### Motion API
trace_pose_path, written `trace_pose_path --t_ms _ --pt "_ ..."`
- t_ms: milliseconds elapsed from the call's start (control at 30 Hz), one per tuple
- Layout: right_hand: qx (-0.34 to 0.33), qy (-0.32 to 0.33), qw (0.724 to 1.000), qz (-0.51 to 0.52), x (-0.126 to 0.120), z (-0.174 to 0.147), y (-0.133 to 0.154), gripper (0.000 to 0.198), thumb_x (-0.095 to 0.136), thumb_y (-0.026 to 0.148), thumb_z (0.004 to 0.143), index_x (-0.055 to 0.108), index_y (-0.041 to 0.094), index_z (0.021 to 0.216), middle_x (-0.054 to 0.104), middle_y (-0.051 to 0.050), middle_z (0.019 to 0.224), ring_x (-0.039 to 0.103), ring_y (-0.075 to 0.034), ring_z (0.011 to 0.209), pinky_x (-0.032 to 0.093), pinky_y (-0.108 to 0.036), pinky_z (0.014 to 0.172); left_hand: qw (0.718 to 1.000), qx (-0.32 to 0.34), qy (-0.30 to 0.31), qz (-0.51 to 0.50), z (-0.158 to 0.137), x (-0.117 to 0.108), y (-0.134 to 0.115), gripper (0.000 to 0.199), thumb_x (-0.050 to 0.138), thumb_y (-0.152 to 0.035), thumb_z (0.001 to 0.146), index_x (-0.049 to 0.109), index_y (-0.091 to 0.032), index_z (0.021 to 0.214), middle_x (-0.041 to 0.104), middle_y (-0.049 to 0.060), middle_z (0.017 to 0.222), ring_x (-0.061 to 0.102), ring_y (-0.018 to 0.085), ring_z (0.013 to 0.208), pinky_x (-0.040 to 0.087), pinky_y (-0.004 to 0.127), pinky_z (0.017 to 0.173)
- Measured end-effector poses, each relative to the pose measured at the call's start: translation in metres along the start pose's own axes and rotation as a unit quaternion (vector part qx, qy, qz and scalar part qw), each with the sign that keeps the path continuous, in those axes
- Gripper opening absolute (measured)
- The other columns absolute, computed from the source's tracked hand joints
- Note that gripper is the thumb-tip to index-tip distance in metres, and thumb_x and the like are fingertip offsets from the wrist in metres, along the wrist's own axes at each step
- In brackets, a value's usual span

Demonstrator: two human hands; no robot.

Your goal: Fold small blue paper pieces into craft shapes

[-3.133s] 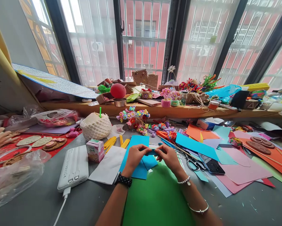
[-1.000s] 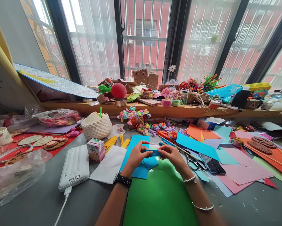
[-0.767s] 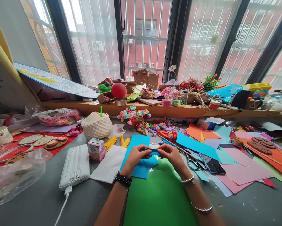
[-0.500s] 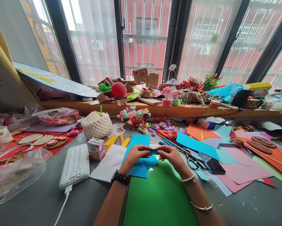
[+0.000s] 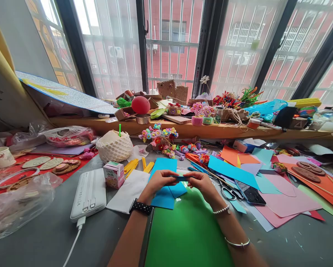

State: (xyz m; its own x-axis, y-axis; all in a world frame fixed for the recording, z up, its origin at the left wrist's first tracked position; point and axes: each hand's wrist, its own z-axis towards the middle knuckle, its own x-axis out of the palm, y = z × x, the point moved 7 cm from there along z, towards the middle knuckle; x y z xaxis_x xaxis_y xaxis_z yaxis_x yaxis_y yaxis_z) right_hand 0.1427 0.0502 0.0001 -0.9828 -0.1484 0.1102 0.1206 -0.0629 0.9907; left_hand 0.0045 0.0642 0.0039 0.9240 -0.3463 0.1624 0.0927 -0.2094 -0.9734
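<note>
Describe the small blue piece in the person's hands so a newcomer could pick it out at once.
Start from the large green surface at bottom centre and go up to its far end, where the left hand and right hand nearly meet. Pinched between their fingertips is the small blue piece. Unlike the wider blue sheets nearby, it is narrow and held by both hands.
</note>
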Motion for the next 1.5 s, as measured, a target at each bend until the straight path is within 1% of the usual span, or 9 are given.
trace_pose_path --t_ms 200,367,533,733,900,1100,1267,1367,1500 --pt "-0.004 0.006 1.0 -0.014 0.001 0.0 -0.001 0.023 0.052 0.012 0.058 0.067 0.018 0.074 0.059 0.002 0.058 0.052 -0.008 0.05 0.041 -0.021 0.052 1.0 -0.017 -0.013 0.005 0.001 0.003 0.006 0.033 0.071 -0.034 0.048 0.064 -0.011 0.07 0.065 0.004 0.068 0.061 0.016 0.066 0.047 0.026 0.066" --pt "-0.005 0.01 0.999 -0.033 0.001 0.0 0.0 0.02 0.056 0.017 0.059 0.067 0.017 0.076 0.061 0.0 0.064 0.054 -0.01 0.055 0.044 -0.023 0.055 0.999 -0.034 -0.013 -0.013 0.001 0.003 0.009 0.033 0.074 -0.03 0.044 0.064 -0.011 0.069 0.065 0.004 0.069 0.061 0.017 0.069 0.046 0.026 0.07" --pt "0.012 0.027 0.999 -0.026 0.003 -0.001 -0.002 0.024 0.063 0.028 0.06 0.064 0.016 0.08 0.06 0.0 0.064 0.057 -0.012 0.057 0.045 -0.025 0.058 0.999 -0.033 -0.025 -0.014 0.002 0.001 0.009 0.031 0.075 -0.026 0.042 0.064 -0.011 0.067 0.064 0.002 0.063 0.06 0.015 0.064 0.046 0.026 0.069" --pt "-0.002 -0.022 0.998 -0.053 0.0 0.003 -0.005 0.027 0.063 0.039 0.058 0.062 0.013 0.068 0.058 0.0 0.052 0.057 -0.013 0.048 0.046 -0.025 0.05 0.999 -0.029 -0.024 0.02 0.002 0.003 0.009 0.034 0.072 -0.032 0.046 0.063 -0.01 0.07 0.064 0.004 0.062 0.061 0.016 0.063 0.047 0.026 0.064" --pt "-0.025 -0.034 0.997 -0.06 0.0 0.002 -0.002 0.025 0.063 0.036 0.06 0.062 0.014 0.071 0.057 0.001 0.052 0.054 -0.011 0.045 0.044 -0.023 0.047 0.999 -0.027 -0.03 0.035 0.003 0.005 0.008 0.035 0.074 -0.029 0.041 0.061 -0.011 0.067 0.062 0.001 0.057 0.06 0.015 0.057 0.046 0.025 0.06" --pt "0.004 -0.023 0.999 -0.041 -0.001 0.002 -0.006 0.026 0.066 0.031 0.056 0.062 0.014 0.076 0.056 0.002 0.055 0.054 -0.011 0.049 0.042 -0.024 0.052 0.998 0.002 -0.032 0.058 0.004 0.004 0.005 0.032 0.072 -0.027 0.043 0.061 -0.012 0.069 0.061 -0.001 0.057 0.058 0.014 0.056 0.044 0.025 0.06" --pt "-0.014 -0.065 0.998 0.013 -0.003 0.003 -0.006 0.031 0.067 0.032 0.055 0.058 0.014 0.079 0.055 0.002 0.058 0.049 -0.009 0.05 0.038 -0.022 0.05 0.993 0.005 0.015 0.114 0.002 0.014 0.006 0.028 0.071 -0.029 0.044 0.062 -0.011 0.063 0.063 0.001 0.059 0.057 0.015 0.059 0.04 0.023 0.059" --pt "-0.018 -0.069 0.997 0.032 -0.001 0.002 -0.005 0.027 0.067 0.032 0.055 0.055 0.015 0.071 0.054 0.003 0.057 0.047 -0.008 0.049 0.037 -0.021 0.049 0.992 0.011 0.032 0.122 0.001 0.02 0.005 0.026 0.068 -0.033 0.049 0.062 -0.01 0.061 0.064 0.003 0.061 0.056 0.015 0.061 0.039 0.022 0.059" --pt "-0.021 -0.058 0.998 0.002 0.002 0.001 -0.002 0.024 0.066 0.034 0.057 0.051 0.015 0.053 0.05 0.004 0.047 0.044 -0.008 0.045 0.035 -0.022 0.048 0.992 0.021 0.019 0.123 0.002 0.02 0.006 0.026 0.066 -0.036 0.052 0.061 -0.011 0.06 0.064 0.003 0.061 0.056 0.014 0.061 0.038 0.021 0.059"
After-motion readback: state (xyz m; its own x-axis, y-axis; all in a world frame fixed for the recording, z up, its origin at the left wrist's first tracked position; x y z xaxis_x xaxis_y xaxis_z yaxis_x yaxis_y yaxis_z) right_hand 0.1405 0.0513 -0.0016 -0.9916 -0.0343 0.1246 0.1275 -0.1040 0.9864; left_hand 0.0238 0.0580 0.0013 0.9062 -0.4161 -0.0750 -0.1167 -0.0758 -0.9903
